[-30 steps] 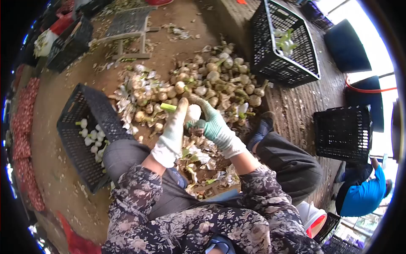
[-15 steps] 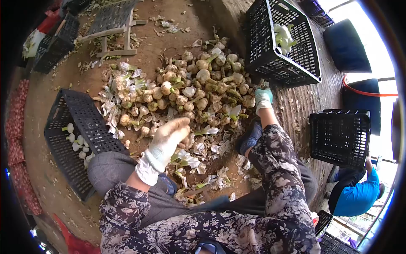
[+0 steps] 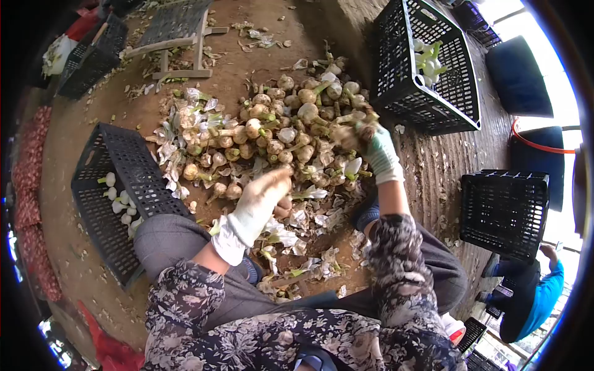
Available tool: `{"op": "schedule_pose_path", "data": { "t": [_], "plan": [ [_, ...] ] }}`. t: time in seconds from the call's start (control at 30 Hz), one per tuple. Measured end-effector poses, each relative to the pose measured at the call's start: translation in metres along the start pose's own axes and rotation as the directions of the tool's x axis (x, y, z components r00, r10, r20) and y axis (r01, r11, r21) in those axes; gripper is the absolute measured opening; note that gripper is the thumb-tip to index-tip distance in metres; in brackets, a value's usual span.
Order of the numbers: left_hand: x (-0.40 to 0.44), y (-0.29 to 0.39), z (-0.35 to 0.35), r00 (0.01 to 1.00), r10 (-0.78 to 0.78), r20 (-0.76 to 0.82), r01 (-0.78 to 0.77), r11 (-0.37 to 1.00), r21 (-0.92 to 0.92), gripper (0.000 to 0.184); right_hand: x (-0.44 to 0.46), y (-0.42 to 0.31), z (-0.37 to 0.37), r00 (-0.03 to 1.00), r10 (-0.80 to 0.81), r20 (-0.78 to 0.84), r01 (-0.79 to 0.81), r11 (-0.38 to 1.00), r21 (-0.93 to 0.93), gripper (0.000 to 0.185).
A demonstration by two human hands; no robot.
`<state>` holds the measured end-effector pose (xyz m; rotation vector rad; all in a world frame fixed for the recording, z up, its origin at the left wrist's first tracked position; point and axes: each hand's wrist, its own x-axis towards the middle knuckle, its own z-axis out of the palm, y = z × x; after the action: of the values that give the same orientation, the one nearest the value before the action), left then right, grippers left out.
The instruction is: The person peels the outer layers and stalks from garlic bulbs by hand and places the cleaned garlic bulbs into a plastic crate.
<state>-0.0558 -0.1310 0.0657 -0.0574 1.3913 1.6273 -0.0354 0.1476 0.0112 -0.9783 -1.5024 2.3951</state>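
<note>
A heap of untrimmed garlic bulbs point(image 3: 272, 146) with stems and dirty skins lies on the ground before me. My right hand point(image 3: 380, 151), in a green-and-white glove, is closed at the heap's right edge. A garlic bulb point(image 3: 354, 133), blurred by motion, shows at its fingers. My left hand point(image 3: 265, 201), in a white glove with soiled brownish fingers, hovers over the near side of the heap. Its thumb is apart from the fingers, and I see nothing in it. Loose peeled skins point(image 3: 281, 235) lie scattered below it.
A tilted black crate point(image 3: 148, 176) with white peeled garlic point(image 3: 117, 201) stands at left. Another black crate point(image 3: 396, 80) holding peeled garlic point(image 3: 429, 65) is at upper right. A person in blue point(image 3: 544, 300) carries a black crate point(image 3: 504, 213). A low wooden stool point(image 3: 173, 28) stands behind.
My right hand has lifted slightly and come nearer, now with a garlic bulb. My left hand has shifted a little right, its fingers more bent. The person at right has moved lower in view.
</note>
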Motion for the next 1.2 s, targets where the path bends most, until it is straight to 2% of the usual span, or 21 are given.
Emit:
{"op": "schedule_pose_path", "data": {
  "t": [0.03,0.07,0.1,0.13,0.17,0.2,0.23,0.27,0.3,0.37,0.43,0.5,0.57,0.6,0.7,0.73,0.83,0.97,1.03,1.13,1.2],
  "plan": [
    [0.002,-0.002,-0.001,1.000,-0.018,-0.008,0.016,0.987,-0.159,0.058,-0.023,-0.006,0.023,0.972,-0.072,0.223,0.126,0.963,-0.239,0.019],
    [0.004,-0.004,-0.004,0.995,-0.008,0.102,0.036,0.959,-0.281,0.066,-0.044,-0.002,0.038,0.883,-0.169,0.438,0.320,0.900,-0.297,0.017],
    [0.004,0.004,-0.004,0.940,0.069,0.333,0.078,0.910,-0.408,0.062,-0.055,0.005,0.053,0.813,-0.181,0.553,0.353,0.909,-0.221,0.017],
    [0.000,0.007,-0.001,0.932,0.097,0.349,0.092,0.869,-0.486,0.057,-0.065,0.012,0.068,0.729,-0.190,0.658,0.366,0.920,-0.140,0.018],
    [-0.005,0.008,0.000,0.922,0.127,0.365,0.110,0.820,-0.561,0.053,-0.079,0.019,0.078,0.677,-0.228,0.700,0.233,0.968,0.090,0.018],
    [-0.006,0.002,-0.006,0.941,0.122,0.316,0.085,0.818,-0.569,0.047,-0.083,0.018,0.083,0.706,-0.178,0.686,0.249,0.968,-0.005,0.017],
    [0.004,-0.007,-0.015,0.850,0.311,0.424,0.055,0.749,-0.660,0.042,-0.088,0.014,0.087,0.735,-0.130,0.665,0.263,0.959,-0.103,0.017],
    [-0.003,-0.001,-0.009,0.940,0.260,0.223,-0.076,0.793,-0.605,0.040,-0.103,0.004,0.105,0.857,-0.159,0.490,0.266,0.951,-0.157,0.017],
    [-0.008,0.006,-0.002,0.974,0.225,0.004,-0.190,0.833,-0.519,0.039,-0.095,0.008,0.093,0.894,0.015,0.447,0.088,0.974,-0.208,0.022],
    [-0.005,-0.002,-0.012,0.927,0.374,0.008,-0.346,0.866,-0.362,0.040,-0.115,0.002,0.108,0.962,0.045,0.269,-0.064,0.996,0.063,0.024],
    [-0.011,0.000,-0.009,0.881,0.472,0.020,-0.447,0.846,-0.293,0.042,-0.110,0.021,0.110,0.924,0.063,0.378,-0.203,0.917,0.344,0.025],
    [-0.014,-0.003,-0.011,0.861,0.508,0.019,-0.502,0.857,-0.118,0.050,-0.123,0.016,0.122,0.963,-0.056,0.264,0.015,0.988,0.152,0.022],
    [-0.016,-0.002,-0.013,0.836,0.548,0.018,-0.548,0.834,0.063,0.059,-0.115,0.015,0.115,0.974,0.103,0.201,-0.095,0.994,-0.046,0.020],
    [-0.020,0.002,-0.011,0.845,0.534,-0.027,-0.533,0.845,0.050,0.071,-0.116,0.015,0.116,0.972,0.145,0.184,-0.139,0.989,-0.043,0.018],
    [-0.021,0.003,-0.012,0.603,0.797,0.022,-0.594,0.431,0.680,0.074,-0.120,0.024,0.126,0.985,0.021,0.172,-0.049,0.986,0.161,0.017],
    [-0.020,0.002,-0.012,0.608,0.794,0.002,-0.602,0.459,0.654,0.078,-0.112,0.031,0.129,0.988,-0.068,0.137,0.035,0.973,0.227,0.019],
    [-0.021,0.002,-0.014,0.615,0.788,-0.010,-0.623,0.495,0.606,0.077,-0.124,0.022,0.137,0.988,-0.072,0.136,0.052,0.988,0.146,0.020],
    [-0.016,-0.006,-0.015,0.592,0.806,0.011,-0.708,0.514,0.484,0.077,-0.124,0.022,0.124,0.984,-0.095,0.153,0.119,0.981,-0.156,0.017],
    [-0.019,-0.002,-0.015,0.563,0.825,0.049,-0.729,0.468,0.500,0.077,-0.127,0.018,0.123,0.972,-0.138,0.190,0.170,0.971,-0.166,0.019],
    [-0.022,-0.001,-0.011,0.653,0.756,0.034,-0.733,0.620,0.279,0.076,-0.126,0.015,0.117,0.969,-0.120,0.215,0.173,0.954,-0.244,0.023],
    [-0.027,0.004,-0.009,0.610,0.789,0.072,-0.725,0.519,0.452,0.076,-0.131,0.008,0.113,0.965,-0.093,0.246,0.164,0.945,-0.284,0.023]
  ]
}}
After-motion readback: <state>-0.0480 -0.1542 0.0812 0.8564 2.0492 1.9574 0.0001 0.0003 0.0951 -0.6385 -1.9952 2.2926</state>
